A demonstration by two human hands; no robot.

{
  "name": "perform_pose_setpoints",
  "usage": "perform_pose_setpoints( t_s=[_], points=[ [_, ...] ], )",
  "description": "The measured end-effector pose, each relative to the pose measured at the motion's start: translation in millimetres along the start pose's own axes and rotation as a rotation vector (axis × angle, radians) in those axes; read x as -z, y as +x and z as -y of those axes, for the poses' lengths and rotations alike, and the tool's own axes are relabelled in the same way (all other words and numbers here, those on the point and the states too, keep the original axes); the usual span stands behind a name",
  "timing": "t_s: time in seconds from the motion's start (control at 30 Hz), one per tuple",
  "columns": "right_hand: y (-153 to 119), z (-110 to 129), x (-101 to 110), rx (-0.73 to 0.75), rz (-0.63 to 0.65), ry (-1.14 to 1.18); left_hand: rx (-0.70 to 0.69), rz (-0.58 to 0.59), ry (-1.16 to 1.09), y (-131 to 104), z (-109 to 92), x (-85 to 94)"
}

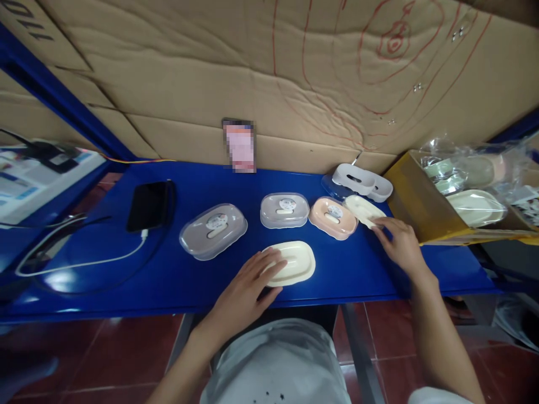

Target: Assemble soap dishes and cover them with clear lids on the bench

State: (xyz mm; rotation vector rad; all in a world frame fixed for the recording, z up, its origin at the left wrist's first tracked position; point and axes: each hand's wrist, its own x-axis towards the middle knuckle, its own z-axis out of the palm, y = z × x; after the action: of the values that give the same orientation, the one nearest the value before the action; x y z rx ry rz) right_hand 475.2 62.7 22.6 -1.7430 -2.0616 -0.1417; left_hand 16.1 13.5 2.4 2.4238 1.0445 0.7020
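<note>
On the blue table a cream oval dish (pixel 300 264) lies near the front edge. My left hand (pixel 257 278) rests over its left side, fingers spread. Farther right, my right hand (pixel 398 241) pinches the near end of a second cream piece (pixel 362 209). That piece lies beside a peach oval case (pixel 334 217) with a clear cover and a round label. Left of the peach case is a grey case (pixel 284 210), and a larger-looking grey case (pixel 214 231) sits tilted farther left; both have clear covers and labels.
Grey double-ring part (pixel 362 182) stands at the back right. A cardboard box (pixel 406 196) with wrapped pieces is at the right. A black phone (pixel 148 206) with a white cable lies left; another phone (pixel 241 146) leans on the cardboard wall (pixel 181 84).
</note>
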Motion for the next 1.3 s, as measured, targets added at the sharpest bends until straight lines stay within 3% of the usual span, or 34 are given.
perform_pose_setpoints(
  t_s=[0.2,0.47,0.7,1.0,1.13,1.3],
  points=[
    [-42,-3,15,0.036,0.032,0.158,0.036,-0.065,0.011,-3,1,-4.0],
    [-32,5,30,-0.010,-0.034,0.069,0.000,-0.113,-0.013,-2,3,-1.6],
    [-61,-5,20,0.031,0.036,0.086,-0.015,-0.075,-0.079,0,3,2.3],
    [-80,17,23,-0.008,0.019,0.090,0.004,-0.040,-0.099,-2,6,1.1],
    [-42,15,22,0.026,-0.046,0.082,0.002,-0.049,-0.095,0,5,0.8],
    [65,7,-8,0.203,0.120,0.177,0.004,-0.069,-0.092,1,4,0.8]
  ],
)
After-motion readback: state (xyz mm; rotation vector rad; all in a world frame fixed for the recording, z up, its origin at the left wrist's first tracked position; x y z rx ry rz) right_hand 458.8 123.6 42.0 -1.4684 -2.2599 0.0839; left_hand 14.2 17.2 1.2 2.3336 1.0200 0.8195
